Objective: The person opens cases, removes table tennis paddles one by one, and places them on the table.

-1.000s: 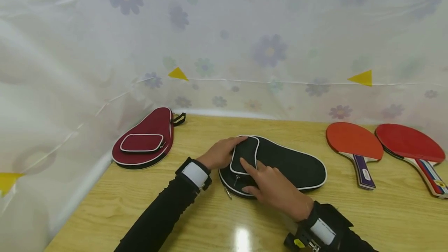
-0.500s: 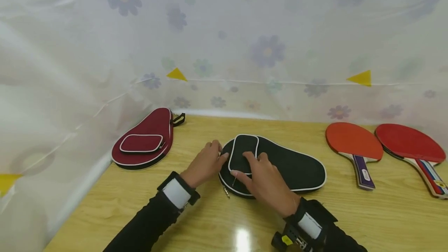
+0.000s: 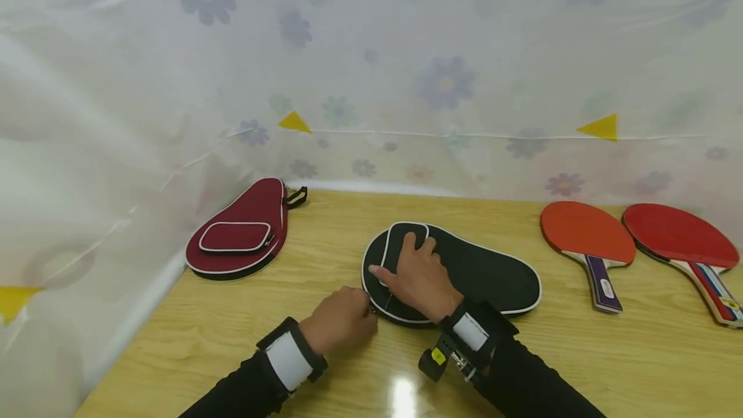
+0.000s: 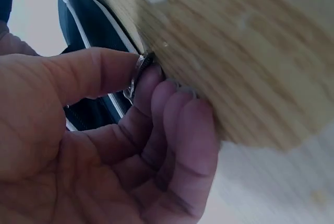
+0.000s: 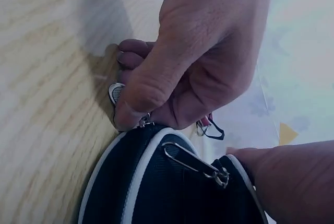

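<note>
A black table tennis paddle case (image 3: 487, 276) with white piping lies flat on the table, its wide end to the left. At that end my left hand (image 3: 342, 321) pinches the metal zipper pull (image 4: 140, 72) of the main zipper between thumb and index finger; the other fingers are curled. In the right wrist view the pull's tip (image 5: 116, 92) shows beside the left thumb. My right hand (image 3: 422, 279) rests on the case's front pocket (image 3: 395, 244), fingers fairly straight and spread. The pocket has its own zipper pull (image 5: 182, 156), hanging loose below the right thumb.
A dark red paddle case (image 3: 246, 211) with a black wrist strap (image 3: 297, 197) lies at the left. On the right are an orange-red paddle (image 3: 586, 234) and a red paddle (image 3: 679, 234). A flowered sheet (image 3: 371, 95) hangs behind the wooden table (image 3: 325, 373).
My left hand has left the pocket's upper edge, come down toward me and taken hold of the main zipper pull. The right hand has shifted left and away from me on the pocket.
</note>
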Available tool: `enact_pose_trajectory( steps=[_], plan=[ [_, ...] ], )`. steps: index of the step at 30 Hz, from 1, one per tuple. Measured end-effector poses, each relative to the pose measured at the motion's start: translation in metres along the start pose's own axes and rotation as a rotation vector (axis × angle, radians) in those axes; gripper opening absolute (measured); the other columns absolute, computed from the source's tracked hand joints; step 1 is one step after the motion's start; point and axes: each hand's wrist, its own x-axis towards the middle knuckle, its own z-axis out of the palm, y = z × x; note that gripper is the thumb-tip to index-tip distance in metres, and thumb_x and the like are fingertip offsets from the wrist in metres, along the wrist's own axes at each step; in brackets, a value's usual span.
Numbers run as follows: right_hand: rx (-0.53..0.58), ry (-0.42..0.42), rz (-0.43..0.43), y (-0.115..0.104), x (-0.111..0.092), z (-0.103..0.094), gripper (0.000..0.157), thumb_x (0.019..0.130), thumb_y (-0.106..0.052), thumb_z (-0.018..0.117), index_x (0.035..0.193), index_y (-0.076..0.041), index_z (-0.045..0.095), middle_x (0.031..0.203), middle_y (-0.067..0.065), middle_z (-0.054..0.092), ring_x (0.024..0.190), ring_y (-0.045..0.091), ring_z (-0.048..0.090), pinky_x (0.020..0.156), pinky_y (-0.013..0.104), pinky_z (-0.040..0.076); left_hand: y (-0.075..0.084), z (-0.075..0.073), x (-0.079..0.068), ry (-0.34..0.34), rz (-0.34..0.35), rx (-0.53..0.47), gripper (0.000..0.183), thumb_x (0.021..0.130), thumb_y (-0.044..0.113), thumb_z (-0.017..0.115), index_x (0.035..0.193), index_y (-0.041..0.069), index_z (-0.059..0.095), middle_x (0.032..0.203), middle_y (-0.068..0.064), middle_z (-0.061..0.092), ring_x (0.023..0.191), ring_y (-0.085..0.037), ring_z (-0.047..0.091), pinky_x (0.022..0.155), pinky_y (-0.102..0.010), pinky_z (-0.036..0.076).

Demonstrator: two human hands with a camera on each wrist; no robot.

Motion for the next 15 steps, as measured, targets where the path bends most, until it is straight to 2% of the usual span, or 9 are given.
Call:
enact_pose_trajectory(
  steps=[3, 7, 15],
  plan=[
    [-0.001, -0.021, 0.034, -0.002, 0.002, 0.0, 0.092, 0.092, -0.049, 0.071, 0.148, 0.013, 0.032, 0.135, 0.047, 0.035, 0.1, 0.055, 0.059, 0.078, 0.06, 0.052, 0.0, -0.002, 0.0, -0.012, -0.021, 0.009, 0.035, 0.089, 0.005, 0.066, 0.058, 0.011, 0.051, 0.054, 0.005, 0.044, 0.047, -0.009, 0.039, 0.043, -0.024, 0.03],
    [0.009, -0.045, 0.06, -0.001, 0.003, -0.001, 0.09, 0.089, -0.045, 0.075, 0.148, 0.011, 0.034, 0.139, 0.044, 0.033, 0.105, 0.054, 0.058, 0.081, 0.061, 0.051, -0.003, -0.004, 0.0, 0.018, 0.037, 0.008, 0.031, 0.09, 0.004, 0.067, 0.062, 0.01, 0.056, 0.06, 0.004, 0.049, 0.052, -0.008, 0.043, 0.046, -0.024, 0.033],
    [-0.014, -0.059, -0.033, 0.004, 0.002, -0.004, 0.077, 0.084, -0.04, 0.078, 0.139, 0.004, 0.045, 0.132, 0.034, 0.044, 0.099, 0.046, 0.059, 0.08, 0.057, 0.052, -0.011, -0.008, 0.0, 0.063, 0.147, -0.01, 0.029, 0.089, -0.001, 0.067, 0.065, 0.01, 0.055, 0.065, 0.005, 0.048, 0.058, -0.008, 0.043, 0.051, -0.023, 0.033]
  ],
)
